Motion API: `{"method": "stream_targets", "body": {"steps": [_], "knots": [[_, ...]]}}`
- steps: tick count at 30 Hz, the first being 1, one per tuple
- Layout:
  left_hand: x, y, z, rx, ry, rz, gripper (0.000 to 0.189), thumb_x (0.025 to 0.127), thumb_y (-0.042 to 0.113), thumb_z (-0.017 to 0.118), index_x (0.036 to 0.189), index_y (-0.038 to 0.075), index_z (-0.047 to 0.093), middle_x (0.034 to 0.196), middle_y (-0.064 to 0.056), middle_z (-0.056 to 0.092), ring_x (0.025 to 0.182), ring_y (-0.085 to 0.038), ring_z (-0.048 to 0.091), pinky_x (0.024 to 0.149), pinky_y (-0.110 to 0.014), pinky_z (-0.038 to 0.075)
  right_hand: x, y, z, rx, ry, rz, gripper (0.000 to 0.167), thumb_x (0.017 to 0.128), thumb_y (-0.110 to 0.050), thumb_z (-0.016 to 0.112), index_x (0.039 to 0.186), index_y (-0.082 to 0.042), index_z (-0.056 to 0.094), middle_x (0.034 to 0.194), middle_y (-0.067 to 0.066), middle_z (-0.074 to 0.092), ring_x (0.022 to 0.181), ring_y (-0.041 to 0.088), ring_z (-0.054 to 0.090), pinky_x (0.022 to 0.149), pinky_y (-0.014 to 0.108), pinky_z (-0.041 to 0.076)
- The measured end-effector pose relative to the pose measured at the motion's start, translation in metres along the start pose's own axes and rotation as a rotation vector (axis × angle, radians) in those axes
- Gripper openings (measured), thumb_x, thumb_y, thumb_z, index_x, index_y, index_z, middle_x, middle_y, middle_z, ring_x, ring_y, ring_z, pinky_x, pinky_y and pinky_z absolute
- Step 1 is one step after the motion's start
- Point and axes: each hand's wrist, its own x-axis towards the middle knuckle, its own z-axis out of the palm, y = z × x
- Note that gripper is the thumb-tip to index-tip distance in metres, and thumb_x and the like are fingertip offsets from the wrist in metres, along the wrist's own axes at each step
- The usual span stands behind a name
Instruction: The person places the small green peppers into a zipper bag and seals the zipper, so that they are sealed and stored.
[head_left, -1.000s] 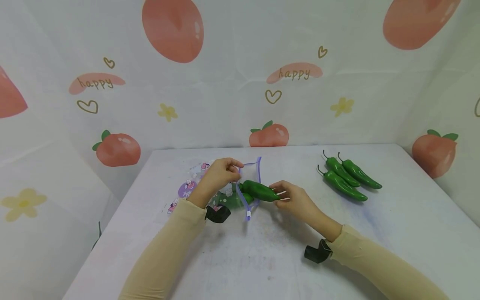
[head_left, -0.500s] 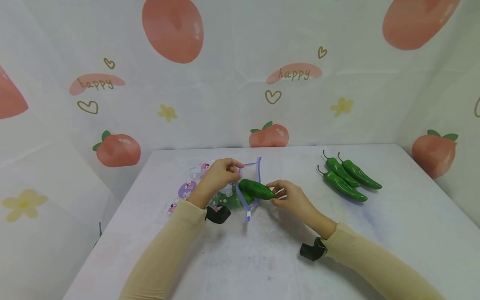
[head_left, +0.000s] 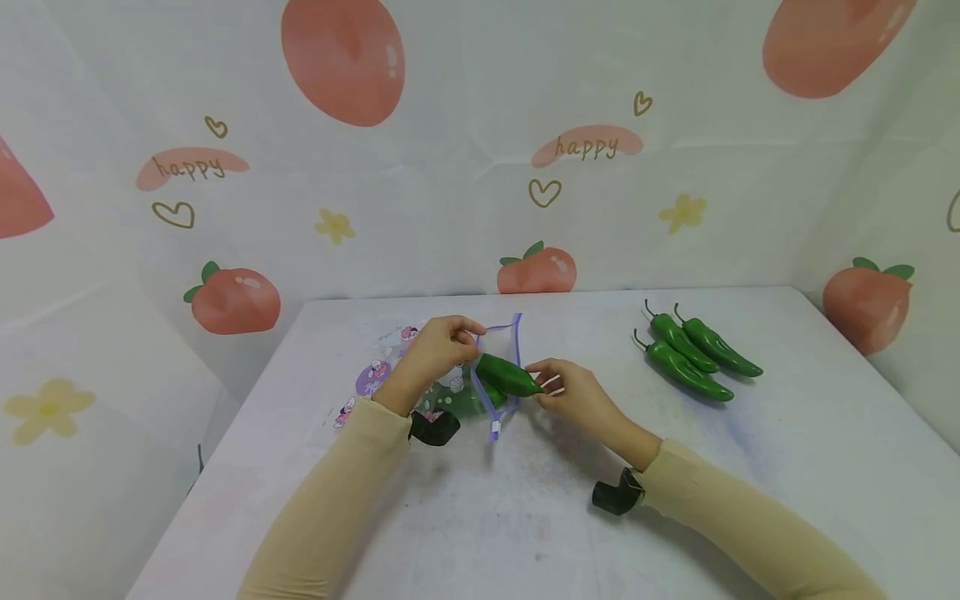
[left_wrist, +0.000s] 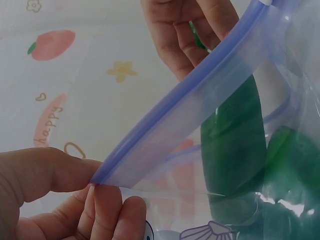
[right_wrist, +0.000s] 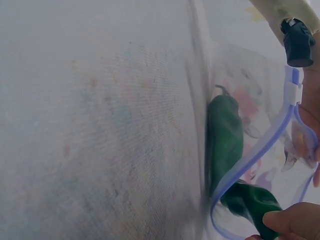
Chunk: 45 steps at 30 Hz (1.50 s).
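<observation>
My left hand (head_left: 441,346) pinches the rim of a clear zip bag (left_wrist: 165,115) with a purple slider edge, holding its mouth apart. The fingers and thumb of my right hand (head_left: 576,396) grip the pointed tip of a green chili pepper (head_left: 508,376), whose thicker end is inside the bag's mouth. Another green pepper (right_wrist: 226,135) lies inside the bag, stem showing in the right wrist view. Printed cartoon figures cover part of the bag and blur what is within.
Three green peppers (head_left: 686,354) lie together on the white table (head_left: 637,533) at the right back. A curtain (head_left: 435,167) printed with peaches hangs behind the table. A dark wrist camera mount (head_left: 617,493) sits on the right wrist, close above the table.
My right hand has moved left, carrying the pepper deeper into the bag's mouth. The left hand stays on the rim in about the same place.
</observation>
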Motion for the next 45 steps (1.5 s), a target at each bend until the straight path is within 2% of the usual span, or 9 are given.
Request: {"method": "stream_targets", "body": {"steps": [4,13,29,38,45], "knots": [[0.0,0.0,0.0,0.018,0.001,-0.006,0.031,0.086,0.009,0.062,0.117,0.01,0.065,0.09,-0.005,0.059,0.078,-0.019,0.053,0.068,-0.029,0.046,0.003,0.0,0.002,0.006,-0.008,0.003,0.039,0.082,0.003,0.067,0.121,-0.001,0.063,0.099,0.015,0.067,0.09,0.027,0.068,0.075,0.033,0.056],[0.001,0.001,0.001,0.01,-0.007,-0.003,0.032,0.085,0.007,0.061,0.116,0.009,0.065,0.089,-0.005,0.059,0.077,-0.02,0.054,0.068,-0.029,0.045,0.008,0.003,0.007,-0.001,-0.027,-0.007,0.04,0.081,0.004,0.065,0.12,0.0,0.063,0.098,0.014,0.067,0.087,0.024,0.067,0.075,0.033,0.055],[0.001,0.0,0.002,-0.009,-0.002,-0.008,0.034,0.083,0.006,0.06,0.117,0.008,0.065,0.089,-0.006,0.06,0.078,-0.02,0.055,0.071,-0.03,0.047,0.01,0.002,0.015,0.021,-0.065,0.041,0.038,0.083,0.003,0.066,0.121,-0.001,0.062,0.098,0.013,0.069,0.087,0.023,0.066,0.071,0.03,0.054],[0.001,0.001,0.001,-0.006,0.003,0.002,0.034,0.083,0.006,0.061,0.116,0.008,0.065,0.089,-0.006,0.06,0.076,-0.019,0.054,0.069,-0.03,0.046,0.012,-0.003,0.018,0.022,-0.088,0.036,0.034,0.084,0.003,0.064,0.118,0.0,0.064,0.1,0.013,0.071,0.088,0.023,0.065,0.072,0.03,0.054],[0.003,0.0,0.001,0.004,0.006,0.009,0.033,0.083,0.006,0.061,0.116,0.009,0.066,0.089,-0.006,0.06,0.074,-0.018,0.051,0.065,-0.028,0.044,0.012,-0.004,0.021,0.009,-0.098,0.02,0.033,0.084,0.003,0.063,0.116,0.001,0.065,0.098,0.012,0.071,0.084,0.02,0.065,0.068,0.026,0.052]]}}
